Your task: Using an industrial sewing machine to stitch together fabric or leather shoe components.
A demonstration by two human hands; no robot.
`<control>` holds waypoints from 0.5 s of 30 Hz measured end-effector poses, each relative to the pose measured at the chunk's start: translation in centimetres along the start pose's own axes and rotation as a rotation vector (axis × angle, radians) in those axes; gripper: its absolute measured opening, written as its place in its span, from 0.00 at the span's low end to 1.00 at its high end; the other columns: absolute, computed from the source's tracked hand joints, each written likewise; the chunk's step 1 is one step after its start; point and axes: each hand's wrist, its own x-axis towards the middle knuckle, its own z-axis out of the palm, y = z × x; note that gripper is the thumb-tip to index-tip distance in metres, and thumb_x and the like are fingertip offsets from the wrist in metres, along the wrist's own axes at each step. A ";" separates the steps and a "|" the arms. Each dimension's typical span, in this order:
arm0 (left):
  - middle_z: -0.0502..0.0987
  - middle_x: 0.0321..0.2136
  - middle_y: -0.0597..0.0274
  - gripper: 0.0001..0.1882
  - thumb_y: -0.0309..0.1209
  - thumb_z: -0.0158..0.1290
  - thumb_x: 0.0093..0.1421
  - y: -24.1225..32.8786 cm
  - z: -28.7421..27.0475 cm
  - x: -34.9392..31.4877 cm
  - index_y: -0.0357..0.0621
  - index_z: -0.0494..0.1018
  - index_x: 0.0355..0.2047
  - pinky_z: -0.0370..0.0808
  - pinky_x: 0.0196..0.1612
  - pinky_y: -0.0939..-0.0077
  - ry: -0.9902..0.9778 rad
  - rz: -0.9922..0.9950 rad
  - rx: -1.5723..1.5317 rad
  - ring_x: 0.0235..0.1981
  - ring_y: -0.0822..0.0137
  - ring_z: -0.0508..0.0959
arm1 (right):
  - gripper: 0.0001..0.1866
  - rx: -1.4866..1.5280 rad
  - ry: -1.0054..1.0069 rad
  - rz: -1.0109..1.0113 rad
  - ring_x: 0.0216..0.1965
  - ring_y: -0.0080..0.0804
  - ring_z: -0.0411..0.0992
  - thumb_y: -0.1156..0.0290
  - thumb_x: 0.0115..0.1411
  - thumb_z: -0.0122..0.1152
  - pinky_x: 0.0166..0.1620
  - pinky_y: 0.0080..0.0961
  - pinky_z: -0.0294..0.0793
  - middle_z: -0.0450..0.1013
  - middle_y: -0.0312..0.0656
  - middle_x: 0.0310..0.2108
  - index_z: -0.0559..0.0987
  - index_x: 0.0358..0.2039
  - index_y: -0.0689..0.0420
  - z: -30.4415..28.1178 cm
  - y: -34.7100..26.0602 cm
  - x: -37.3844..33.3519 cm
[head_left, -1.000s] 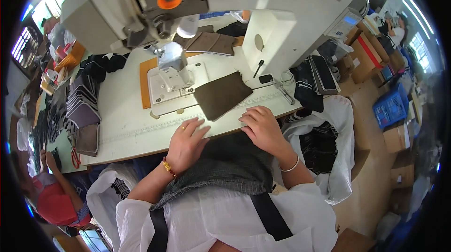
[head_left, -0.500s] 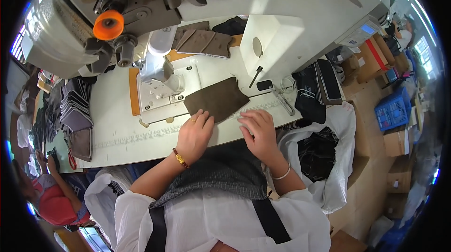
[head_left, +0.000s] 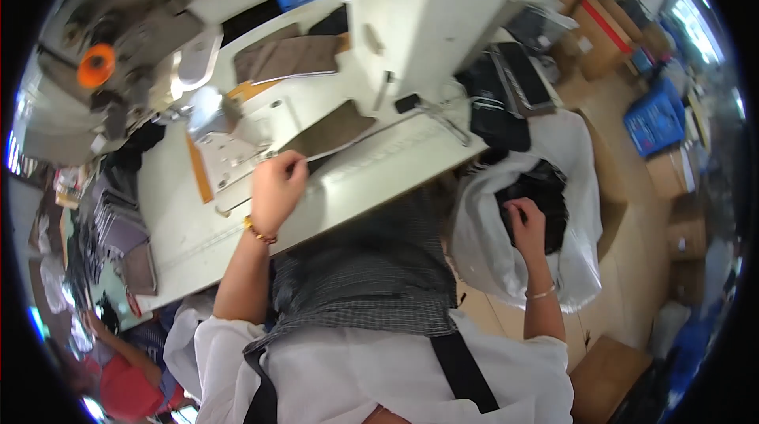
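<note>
A brown fabric piece (head_left: 336,131) rests on the white sewing machine table, tilted, with its near edge raised. My left hand (head_left: 278,187) is closed at that piece's near left corner, pinching it between thumb and fingers. Off to the right, my right hand (head_left: 528,226) reaches over a white sack (head_left: 581,187) beside the table. Its fingers are loosely bent and apart, with nothing visible in them, above the black fabric pieces (head_left: 549,187) inside. Motion blurs the picture, so whether the fingertips touch those pieces cannot be made out.
The sewing machine's needle area (head_left: 217,119) stands left of the brown piece. More brown pieces (head_left: 296,60) lie behind it. Scissors-like metal tweezers (head_left: 447,123) and dark stacked fabric (head_left: 498,107) are at the right edge. A co-worker in red (head_left: 130,380) sits at lower left.
My right hand has left the table and moved right, over the sack. My left hand has moved left and closed on the brown piece, whose near edge is now raised. The whole view has shifted.
</note>
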 end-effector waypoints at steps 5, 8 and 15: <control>0.81 0.26 0.48 0.04 0.26 0.58 0.65 0.0 0.3 -0.9 0.38 0.80 0.36 0.76 0.32 0.63 -0.027 0.105 0.134 0.24 0.51 0.81 | 0.37 -0.423 -0.395 0.321 0.60 0.53 0.73 0.47 0.60 0.72 0.60 0.51 0.73 0.76 0.52 0.58 0.75 0.63 0.57 0.2 9.3 -6.8; 0.79 0.29 0.52 0.02 0.24 0.58 0.65 0.5 1.5 -1.5 0.40 0.77 0.35 0.75 0.34 0.60 0.069 0.343 0.367 0.30 0.51 0.80 | 0.44 -0.631 -0.488 0.472 0.62 0.56 0.71 0.40 0.57 0.72 0.62 0.60 0.69 0.74 0.50 0.60 0.72 0.65 0.55 2.0 9.6 -9.9; 0.80 0.32 0.55 0.03 0.20 0.58 0.61 4.1 0.5 -1.7 0.41 0.76 0.34 0.77 0.36 0.62 0.228 0.618 0.413 0.35 0.52 0.79 | 0.34 0.483 -0.368 0.250 0.63 0.40 0.71 0.57 0.65 0.70 0.63 0.47 0.72 0.75 0.48 0.60 0.71 0.66 0.60 4.4 -3.5 -4.4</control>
